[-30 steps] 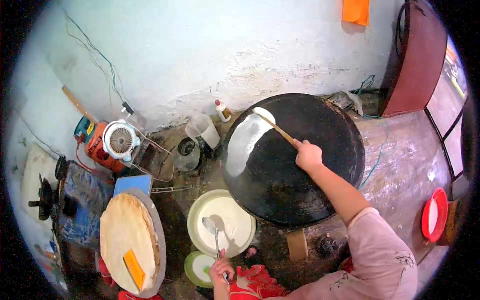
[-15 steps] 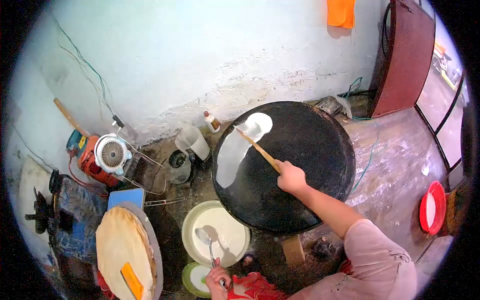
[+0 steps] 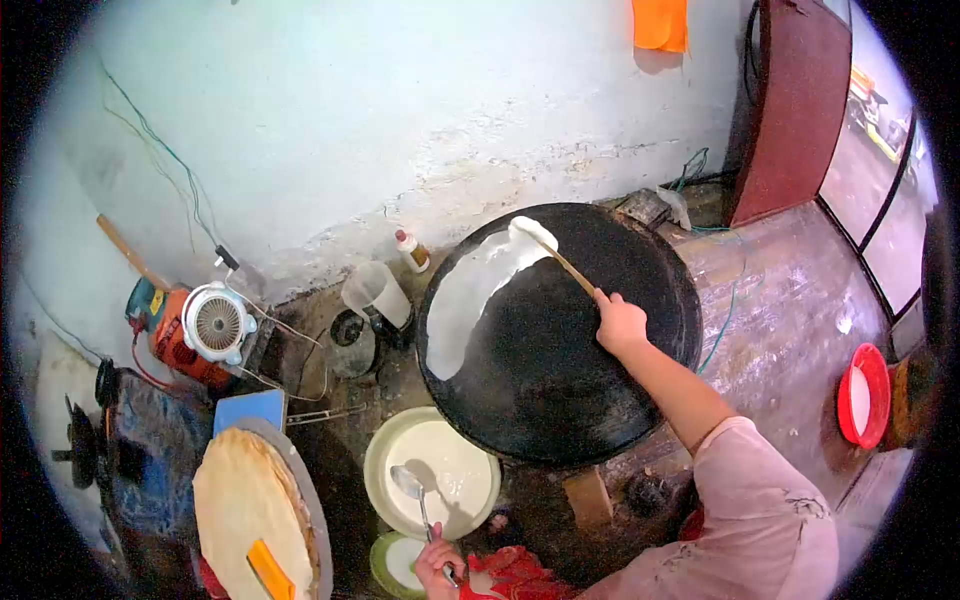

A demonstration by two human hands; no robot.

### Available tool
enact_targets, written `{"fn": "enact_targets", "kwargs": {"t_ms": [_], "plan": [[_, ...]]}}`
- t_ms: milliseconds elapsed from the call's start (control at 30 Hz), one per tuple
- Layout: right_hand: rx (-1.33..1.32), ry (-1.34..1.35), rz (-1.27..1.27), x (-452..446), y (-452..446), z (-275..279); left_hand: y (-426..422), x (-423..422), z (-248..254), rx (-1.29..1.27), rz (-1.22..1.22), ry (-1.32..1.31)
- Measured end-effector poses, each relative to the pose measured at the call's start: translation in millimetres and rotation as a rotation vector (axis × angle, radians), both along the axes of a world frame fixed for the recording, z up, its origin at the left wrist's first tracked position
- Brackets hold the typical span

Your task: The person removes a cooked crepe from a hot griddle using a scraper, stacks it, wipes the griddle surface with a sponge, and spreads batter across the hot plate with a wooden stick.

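My right hand is closed round a wooden spreader over the large round black griddle. The spreader's far end touches white batter, which forms a curved band along the griddle's left and upper left. Lower down, my left hand grips the handle of a metal ladle. The ladle's bowl is over a wide basin of white batter. Beside that hand, partly hidden, is a smaller green bowl with white contents.
At the left, a stack of flat round sheets carries an orange-handled scraper. A fan blower, a plastic jug and a small bottle stand near the wall. A red basin sits at the far right.
My right hand has moved right and up with the spreader, and the batter band now reaches farther along the griddle's upper edge. My left hand still holds the ladle over the basin.
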State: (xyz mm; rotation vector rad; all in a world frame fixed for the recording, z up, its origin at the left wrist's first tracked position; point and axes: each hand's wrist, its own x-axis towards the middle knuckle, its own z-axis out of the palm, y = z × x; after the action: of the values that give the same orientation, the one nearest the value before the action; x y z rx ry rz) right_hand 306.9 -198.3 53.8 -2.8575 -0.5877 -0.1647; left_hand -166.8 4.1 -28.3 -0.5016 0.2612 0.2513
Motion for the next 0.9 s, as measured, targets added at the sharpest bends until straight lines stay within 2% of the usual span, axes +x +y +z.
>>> {"fn": "enact_targets", "kwargs": {"t_ms": [33,100,133,167,200,233,267,300,367,433,467,500,533,567,600,700,733,767,833,867,900], "plan": [[0.101,0.084,-0.039,-9.6,-0.6,2.0,-6.5,7.4,15.8,0.000,-0.006,-0.008],[0.226,0.210,-0.072,-35.0,11.4,15.1,-21.1,19.5,50.4,0.250,0.049,0.553],[0.205,0.165,-0.002,-36.5,26.2,15.6,-19.5,25.7,57.9,0.316,0.057,0.691],[0.183,0.126,0.067,-35.3,37.5,9.3,-15.9,22.2,49.9,0.316,0.057,0.694],[0.078,0.032,0.115,-16.8,48.5,-3.0,-10.6,16.4,34.4,0.247,0.021,0.532],[-0.076,0.030,0.050,-1.2,51.5,7.5,-6.4,10.7,24.4,0.180,-0.016,0.374],[-0.058,0.026,-0.007,12.7,42.5,8.2,-7.1,5.7,23.2,0.244,0.020,0.475],[-0.041,0.021,-0.065,20.7,26.7,3.6,-1.1,-1.2,19.7,0.304,-0.051,0.603],[0.005,0.023,-0.067,-8.5,1.2,9.5,-8.0,9.6,47.6,0.267,-0.042,0.540],[0.029,0.170,-0.076,-56.9,-2.7,16.3,-19.4,19.4,62.0,0.335,0.040,0.604],[0.046,0.152,0.028,-68.8,0.5,7.0,-18.9,17.5,56.6,0.663,-0.075,0.826],[0.067,0.138,0.132,-73.3,3.3,-2.4,-20.5,21.1,60.3,0.665,-0.080,0.826],[-0.024,0.138,0.143,-61.9,5.2,-3.7,-21.7,26.3,68.2,0.534,-0.040,0.772],[-0.049,0.036,0.099,-40.8,-0.6,-4.6,-22.4,27.6,73.1,0.402,0.001,0.720],[-0.034,0.044,0.013,-19.0,-14.4,-0.1,-14.9,19.0,59.9,0.335,-0.037,0.659],[0.023,0.090,-0.128,-21.7,-30.7,9.2,-22.6,23.1,72.9,0.490,-0.023,0.781],[0.063,0.125,-0.172,-30.6,-36.3,14.7,-17.0,19.6,65.4,0.405,-0.036,0.632],[0.119,0.123,-0.170,-46.4,-28.5,17.6,-13.9,18.7,56.8,0.404,-0.039,0.621],[0.154,0.140,-0.031,-52.5,-3.1,19.0,-16.3,21.8,65.3,0.425,-0.052,0.709],[0.093,0.094,0.023,-45.2,10.5,15.6,-18.3,22.9,67.9,0.599,-0.088,0.783],[0.032,0.046,0.076,-26.9,21.5,7.6,-15.8,21.4,59.1,0.604,-0.087,0.783]]}}
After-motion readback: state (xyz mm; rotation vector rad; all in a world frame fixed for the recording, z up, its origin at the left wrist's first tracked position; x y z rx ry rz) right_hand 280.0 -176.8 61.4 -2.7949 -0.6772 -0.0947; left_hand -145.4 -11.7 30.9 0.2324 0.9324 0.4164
